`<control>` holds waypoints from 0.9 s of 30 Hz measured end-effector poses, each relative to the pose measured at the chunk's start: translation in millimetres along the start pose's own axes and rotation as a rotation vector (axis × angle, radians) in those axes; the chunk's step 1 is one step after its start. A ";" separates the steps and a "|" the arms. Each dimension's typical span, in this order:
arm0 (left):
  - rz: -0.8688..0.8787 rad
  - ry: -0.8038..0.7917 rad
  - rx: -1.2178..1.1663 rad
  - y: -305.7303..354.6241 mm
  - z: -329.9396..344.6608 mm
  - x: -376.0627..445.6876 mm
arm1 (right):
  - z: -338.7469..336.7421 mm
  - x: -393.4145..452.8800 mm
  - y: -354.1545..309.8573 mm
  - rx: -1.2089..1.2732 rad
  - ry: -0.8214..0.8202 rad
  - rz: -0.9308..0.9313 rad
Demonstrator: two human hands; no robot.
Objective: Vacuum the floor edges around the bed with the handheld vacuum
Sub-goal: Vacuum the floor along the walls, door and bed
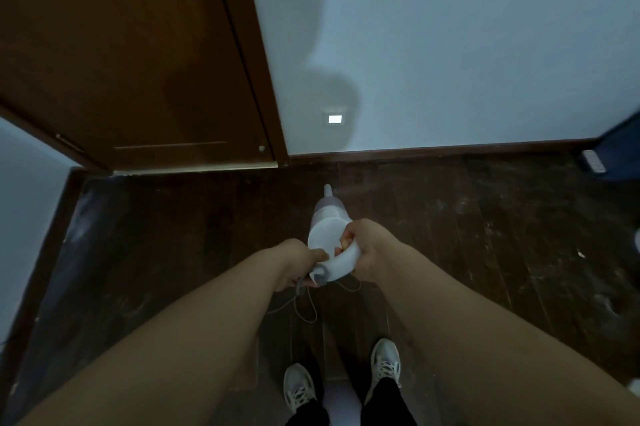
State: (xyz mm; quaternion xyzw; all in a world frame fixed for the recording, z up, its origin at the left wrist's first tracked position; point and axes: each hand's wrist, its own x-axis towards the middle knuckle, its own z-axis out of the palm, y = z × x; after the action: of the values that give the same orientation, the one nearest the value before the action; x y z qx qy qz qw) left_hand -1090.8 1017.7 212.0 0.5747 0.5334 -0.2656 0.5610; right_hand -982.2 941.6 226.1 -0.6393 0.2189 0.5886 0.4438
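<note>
Person stands facing a pale wall, near a brown door (131,55) at upper left of frame. No bed in view; a dark blue object (620,152) at the right edge cannot be identified.

Handheld vacuum (327,235) sits at frame centre, held out in front and above the dark wood floor (485,235), nozzle pointing toward the baseboard (450,148). Right hand (369,252) is clenched around the curved white handle. Left hand (298,261) is at the rear end of the handle, fingers curled on the grey cord (300,287) where it leaves the body; exact pinch is hard to make out.

Step in hand, as judged: readying the unit and its cord before starting the edges. To do it well: keep the cord gathered clear of the feet, lower the nozzle until it runs along the floor-to-baseboard seam, move slowly. Floor shows pale dust smears and specks, heaviest at right.

Vacuum looks: white plastic body, translucent purplish dust cup toward the front, narrow white crevice tip, thin cord looping below the hands.
</note>
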 end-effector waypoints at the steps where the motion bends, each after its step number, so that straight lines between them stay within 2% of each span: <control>1: -0.009 -0.009 0.009 3.5 5.3 0.3 | -5.7 -1.4 -2.0 -0.005 0.008 0.009; 17: -0.104 0.004 0.028 129.3 117.7 29.9 | -147.5 0.4 -87.9 0.047 0.060 0.058; 27: -0.093 0.042 0.079 200.9 144.4 77.0 | -193.8 31.2 -140.0 0.114 0.048 -0.003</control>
State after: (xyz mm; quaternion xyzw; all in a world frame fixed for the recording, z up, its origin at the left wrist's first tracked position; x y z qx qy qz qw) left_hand -843.1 947.8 181.9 0.5764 0.5604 -0.3001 0.5135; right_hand -755.1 860.7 223.1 -0.6272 0.2616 0.5589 0.4752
